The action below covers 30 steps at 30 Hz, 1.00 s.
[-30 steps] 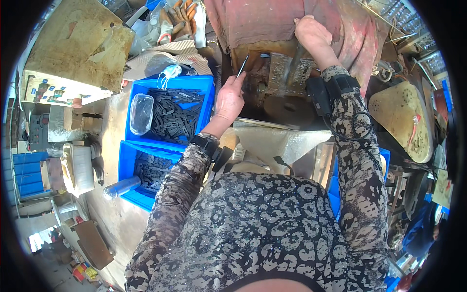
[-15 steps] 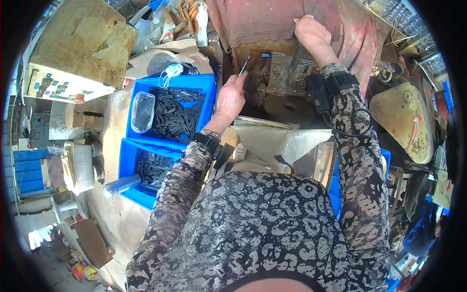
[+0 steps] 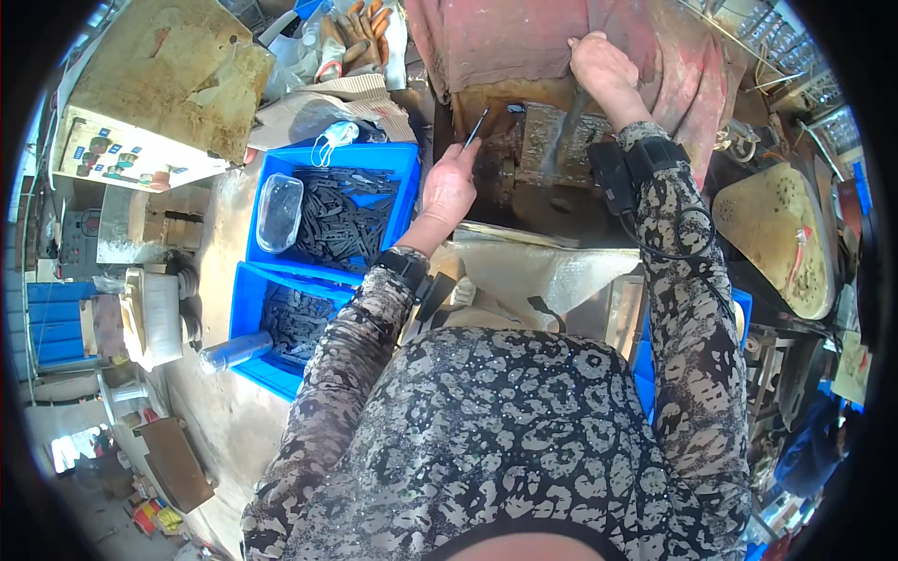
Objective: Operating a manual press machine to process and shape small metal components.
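In my left hand (image 3: 449, 186) a thin dark strip with a shiny edge (image 3: 477, 128) is pinched, pointing up and away over the near-left part of a wet, rust-brown machine bed (image 3: 565, 131). Farther right, my right hand (image 3: 605, 71) is closed in front of a dull red cloth (image 3: 524, 47). What its fingers grip is hidden. Below that fist, a blurred greyish streak runs down onto the wet metal. Left of my left hand, a blue bin (image 3: 408, 178) holds many dark flat strips, with a clear plastic box (image 3: 279, 213) resting on them.
A second blue bin (image 3: 245, 309) of dark strips stands nearer, a clear bottle (image 3: 236, 353) lying across its edge. Work gloves (image 3: 348, 42) and a face mask (image 3: 335, 138) lie beyond. A control box with knobs (image 3: 122, 159) is far left, a pale rounded board (image 3: 776, 238) right.
The whole view has shifted slightly, so the bins and control box sit a little farther right. Both hands keep their grips and nearly the same places.
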Tool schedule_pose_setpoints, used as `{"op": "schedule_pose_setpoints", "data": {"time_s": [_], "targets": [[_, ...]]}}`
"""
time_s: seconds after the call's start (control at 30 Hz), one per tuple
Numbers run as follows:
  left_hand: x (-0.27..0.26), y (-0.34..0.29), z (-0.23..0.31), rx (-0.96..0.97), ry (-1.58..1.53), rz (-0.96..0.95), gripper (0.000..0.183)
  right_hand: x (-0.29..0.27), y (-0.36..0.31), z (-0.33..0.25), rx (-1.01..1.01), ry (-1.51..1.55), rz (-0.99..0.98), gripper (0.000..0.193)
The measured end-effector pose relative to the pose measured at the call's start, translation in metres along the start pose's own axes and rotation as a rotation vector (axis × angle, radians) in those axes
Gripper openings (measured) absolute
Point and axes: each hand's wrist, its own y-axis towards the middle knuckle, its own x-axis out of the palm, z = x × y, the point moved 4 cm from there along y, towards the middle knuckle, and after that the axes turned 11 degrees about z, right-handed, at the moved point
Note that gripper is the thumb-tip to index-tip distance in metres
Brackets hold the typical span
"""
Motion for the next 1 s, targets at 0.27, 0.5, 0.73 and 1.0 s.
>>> {"op": "schedule_pose_setpoints", "data": {"time_s": [0.27,0.5,0.73,1.0], "targets": [[0.0,0.0,0.002,0.036,0.029,0.02,0.054,0.003,0.004,0.0,0.008,-0.009,0.008,0.05],[-0.002,0.003,0.0,0.072,0.026,0.055,0.053,-0.011,-0.016,0.006,-0.118,0.045,0.101,0.044],[0.013,0.019,-0.005,0.016,-0.102,-0.049,0.051,-0.033,-0.152,0.058,-0.474,0.281,0.425,0.024],[0.059,0.025,0.01,0.377,0.045,-0.29,0.014,-0.018,-0.28,0.099,-0.605,0.259,0.264,0.021]]}}
